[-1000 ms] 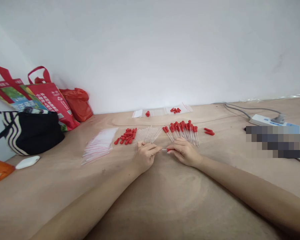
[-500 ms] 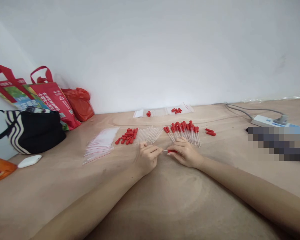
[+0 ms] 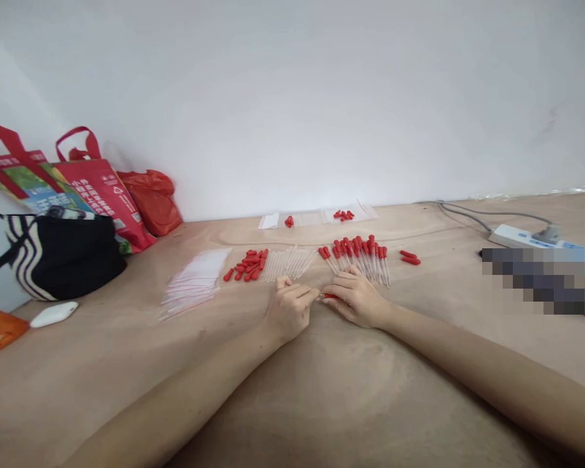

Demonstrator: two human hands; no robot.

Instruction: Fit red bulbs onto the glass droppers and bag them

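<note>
My left hand (image 3: 292,309) is closed, pinching a clear dropper tube that is mostly hidden by the fingers. Close against it, my right hand (image 3: 353,298) is closed around a red rubber bulb (image 3: 330,296), whose end shows at the tube. Behind my left hand lie a row of bare clear tubes (image 3: 290,262) and a pile of loose red bulbs (image 3: 247,265). Droppers with red bulbs fitted (image 3: 355,250) lie fanned out just beyond my right hand. Two more red bulbs (image 3: 409,257) rest to their right.
Clear zip bags (image 3: 195,279) lie stacked at left. Near the wall are bags with bulbs and tubes (image 3: 309,220). A black bag (image 3: 78,253), red shopping bags (image 3: 97,195) and a white case (image 3: 53,314) stand left; a power strip (image 3: 521,238) with cables lies right.
My hands have drawn closer together, and less of the tube shows between them. My left hand has shifted slightly right, my right hand slightly left.
</note>
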